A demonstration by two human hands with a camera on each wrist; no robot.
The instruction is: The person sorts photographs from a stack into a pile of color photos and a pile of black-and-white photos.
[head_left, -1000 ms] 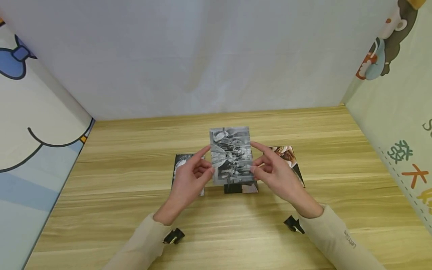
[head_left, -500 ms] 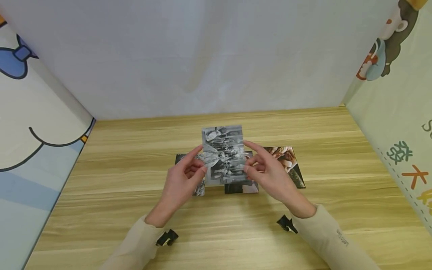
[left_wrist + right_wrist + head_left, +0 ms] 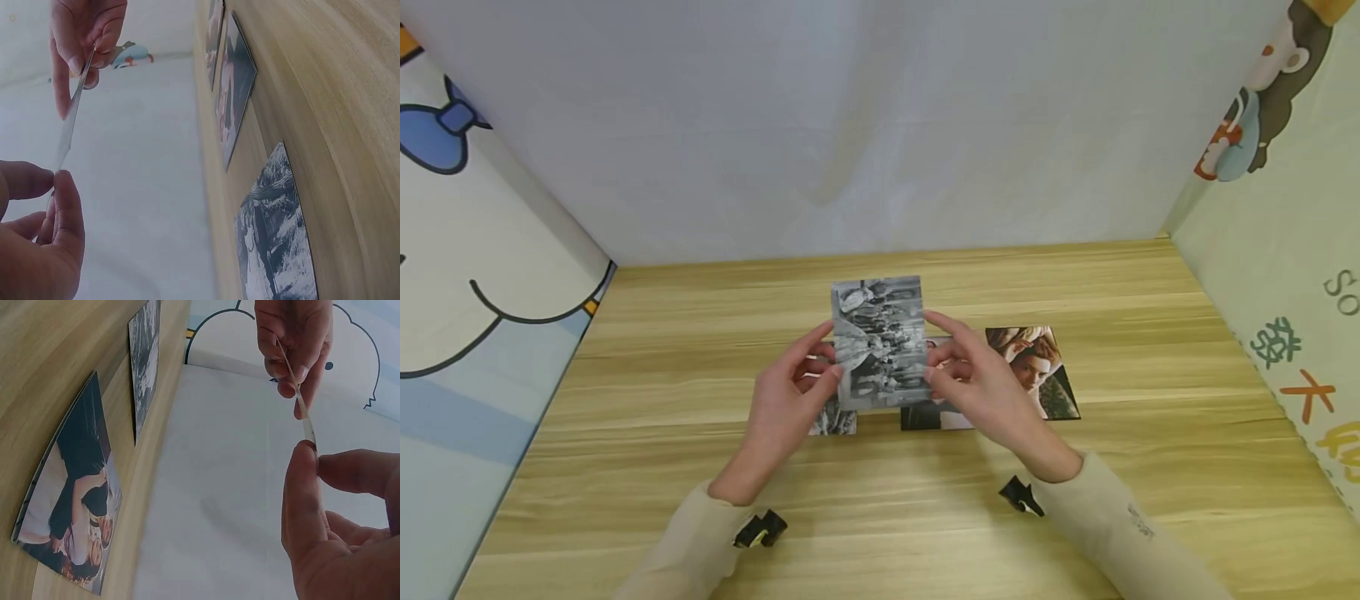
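Pinching the black-and-white rectangular paper photograph (image 3: 878,342) by its side edges, the left hand (image 3: 786,408) and right hand (image 3: 981,392) are carrying it leftward above the wooden table (image 3: 1150,467), uncovering the colour portrait print (image 3: 1033,367).

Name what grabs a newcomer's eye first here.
A black-and-white photo held up above the table's middle, pinched at its sides by the left hand and the right hand. Behind the right hand, a colour photo lies flat. Cartoon-print sheets wall both sides.
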